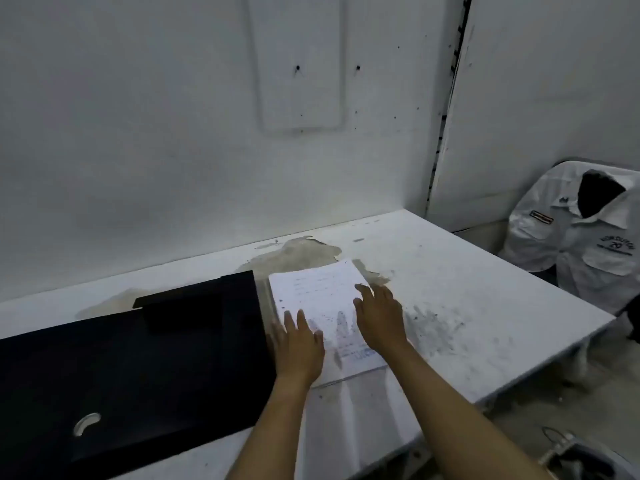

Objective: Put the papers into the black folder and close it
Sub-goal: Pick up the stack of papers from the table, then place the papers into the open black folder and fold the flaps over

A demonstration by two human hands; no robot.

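Note:
A stack of white printed papers (320, 299) lies on the white table (467, 306), just right of the black folder (138, 368). The folder lies opened out flat, with a metal ring fitting (86, 423) near its front left. My left hand (299, 344) rests flat on the stack's near left part, fingers apart. My right hand (379, 315) lies flat on the stack's right edge, fingers spread. Neither hand grips anything. The papers' near edge seems to sit in a clear sleeve; I cannot tell for sure.
A white wall rises right behind the table. The tabletop is stained and smudged around the papers. A chair draped with a white shirt (581, 237) stands at the right, beyond the table's edge. Metal hardware (568, 448) lies on the floor at the lower right.

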